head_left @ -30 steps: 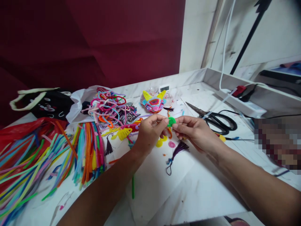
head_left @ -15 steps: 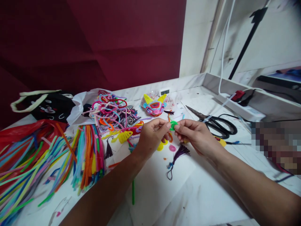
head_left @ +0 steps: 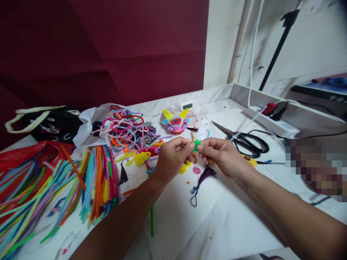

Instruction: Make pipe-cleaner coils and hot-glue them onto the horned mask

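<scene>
Between my two hands is a small coiled green pipe cleaner [head_left: 197, 145], held over the white paper. My left hand [head_left: 175, 155] pinches its left side between thumb and forefinger. The fingertips of my right hand [head_left: 218, 153] close on its right side. Below them on the paper lie a purple tassel [head_left: 206, 176] with a cord loop, a pink coil [head_left: 196, 170] and a yellow shape [head_left: 184, 168] partly hidden by my left hand. Behind my hands stands a colourful animal-like head [head_left: 175, 122] with yellow horns.
Bundled pipe cleaners [head_left: 101, 184] spread over the left side, beside a tangled pile [head_left: 121, 126] and a black bag [head_left: 54, 126]. Black-handled scissors [head_left: 251, 144] lie to the right, near a power strip [head_left: 282, 126]. A green pipe cleaner stem [head_left: 152, 220] lies in front.
The whole view has shifted slightly, so things sit a little further left. Both hands keep their pinch on the green coil, which has turned slightly.
</scene>
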`<control>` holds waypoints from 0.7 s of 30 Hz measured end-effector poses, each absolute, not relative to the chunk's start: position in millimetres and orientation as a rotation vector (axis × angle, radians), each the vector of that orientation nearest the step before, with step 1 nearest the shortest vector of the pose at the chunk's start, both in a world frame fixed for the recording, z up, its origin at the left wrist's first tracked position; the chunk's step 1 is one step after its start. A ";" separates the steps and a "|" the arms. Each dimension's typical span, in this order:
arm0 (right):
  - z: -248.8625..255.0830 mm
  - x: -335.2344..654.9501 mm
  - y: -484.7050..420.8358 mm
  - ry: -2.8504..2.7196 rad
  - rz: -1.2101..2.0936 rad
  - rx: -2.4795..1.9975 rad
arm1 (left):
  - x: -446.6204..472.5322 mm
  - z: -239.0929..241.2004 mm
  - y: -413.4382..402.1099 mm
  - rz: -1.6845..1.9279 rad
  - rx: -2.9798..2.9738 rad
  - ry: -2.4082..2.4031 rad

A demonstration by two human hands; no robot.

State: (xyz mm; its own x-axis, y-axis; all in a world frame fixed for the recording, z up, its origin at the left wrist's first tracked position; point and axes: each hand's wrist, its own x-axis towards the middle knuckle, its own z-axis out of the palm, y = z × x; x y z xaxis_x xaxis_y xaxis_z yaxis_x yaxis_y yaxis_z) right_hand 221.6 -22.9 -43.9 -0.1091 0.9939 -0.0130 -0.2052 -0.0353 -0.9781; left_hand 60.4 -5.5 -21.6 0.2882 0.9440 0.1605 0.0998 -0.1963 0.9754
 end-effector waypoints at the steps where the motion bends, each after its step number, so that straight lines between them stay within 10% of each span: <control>1: -43.5 221.2 -22.8 -1.081 1.420 -0.994 | 61.0 -22.0 -5.8 1.068 1.541 0.986; 21: -43.4 223.4 -18.6 -1.108 1.272 -1.036 | 65.8 -25.8 -4.7 1.003 1.501 1.084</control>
State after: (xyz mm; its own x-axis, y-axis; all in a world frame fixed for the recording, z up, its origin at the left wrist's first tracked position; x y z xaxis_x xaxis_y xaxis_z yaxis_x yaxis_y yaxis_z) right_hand 223.4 -18.6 -43.4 -0.0146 0.9989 0.0434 -0.1804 0.0401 -0.9828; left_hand 65.8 -4.7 -25.8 0.2575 0.9637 0.0702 0.1440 -0.1102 0.9834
